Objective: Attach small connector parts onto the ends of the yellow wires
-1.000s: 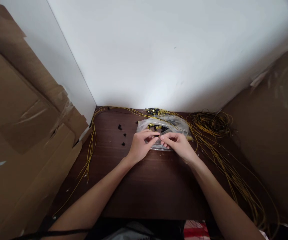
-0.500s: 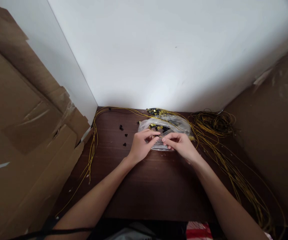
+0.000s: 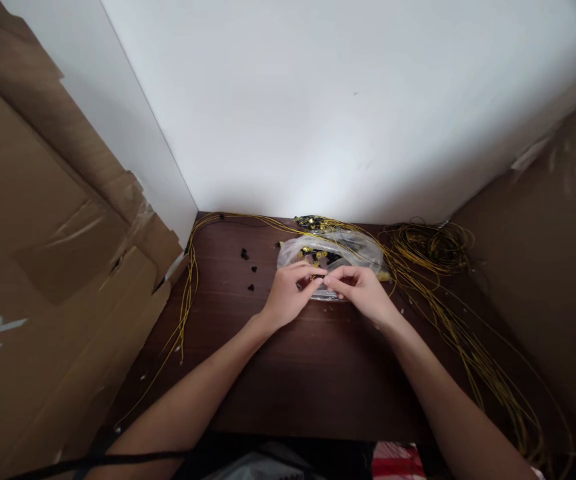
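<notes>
My left hand [image 3: 295, 285] pinches a small black piece [image 3: 319, 276] between thumb and fingers; its exact kind is too small to tell. Right beside it, fingertips nearly touching, my right hand [image 3: 355, 288] is closed in a pinch around a thin wire, mostly hidden by the fingers. Under and behind both hands lies a clear plastic bag [image 3: 291, 252] with yellow and black connectors [image 3: 319, 255] in it. More yellow-and-black connectors [image 3: 313, 222] lie against the wall. Several small black pieces [image 3: 245, 254] are scattered to the left of my left hand.
Long yellow wires [image 3: 461, 333] run down the right side of the brown table [image 3: 318, 373], from a coil [image 3: 425, 247] at the back right. Other yellow wires [image 3: 191, 280] curve along the left. Cardboard [image 3: 78, 267] stands left, more cardboard [image 3: 543, 280] right, a white wall [image 3: 338, 120] behind.
My hands have come slightly closer together at the fingertips. The short stretch of wire seen between them before is now mostly covered. The whole view has shifted a little.
</notes>
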### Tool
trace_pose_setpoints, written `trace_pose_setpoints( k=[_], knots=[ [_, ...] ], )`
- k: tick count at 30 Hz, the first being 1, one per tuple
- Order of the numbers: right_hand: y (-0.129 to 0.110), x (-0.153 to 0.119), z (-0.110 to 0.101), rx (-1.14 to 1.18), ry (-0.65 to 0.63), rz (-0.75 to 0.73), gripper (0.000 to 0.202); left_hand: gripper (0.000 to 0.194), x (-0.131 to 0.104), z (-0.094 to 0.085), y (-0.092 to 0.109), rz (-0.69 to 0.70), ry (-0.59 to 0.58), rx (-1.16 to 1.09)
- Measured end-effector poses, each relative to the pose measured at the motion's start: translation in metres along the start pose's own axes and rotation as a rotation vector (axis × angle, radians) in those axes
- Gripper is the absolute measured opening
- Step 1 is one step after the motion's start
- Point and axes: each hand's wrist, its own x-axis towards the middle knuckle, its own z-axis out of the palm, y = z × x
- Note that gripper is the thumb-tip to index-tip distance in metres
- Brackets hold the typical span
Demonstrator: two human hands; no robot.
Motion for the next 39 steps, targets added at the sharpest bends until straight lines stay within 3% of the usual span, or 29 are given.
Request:
trace_pose_setpoints(
  k=[8, 15, 21, 26, 33, 39],
  knots=[
    [-0.0017, -0.0008, -0.0021, -0.025, 0.003, 0.018, 0.030, 0.018, 0.0021, -0.0040, 0.0001, -0.011, 0.058, -0.013],
    [-0.0002, -0.0015, 0.0011, -0.017, -0.004, 0.014, 0.030, 0.017, 0.0004, -0.0005, -0.0019, 0.023, -0.008, -0.007],
    [0.0000, -0.0019, -0.0038, -0.007, 0.021, 0.038, 0.032, 0.017, 0.0026, -0.0034, -0.0009, -0.002, 0.061, -0.044],
    [0.0004, -0.0011, -0.0021, -0.027, -0.023, 0.006, 0.032, 0.016, 0.0007, 0.0006, -0.0008, 0.016, -0.005, -0.014],
    [-0.0026, -0.0025, -0.0029, -0.027, 0.017, -0.003, 0.030, 0.018, 0.0015, -0.0023, -0.0001, 0.006, 0.052, -0.041],
    [-0.0022, -0.0023, -0.0026, -0.056, -0.019, -0.019, 0.028, 0.016, 0.0007, 0.0004, 0.0014, 0.036, 0.010, -0.008]
  ],
)
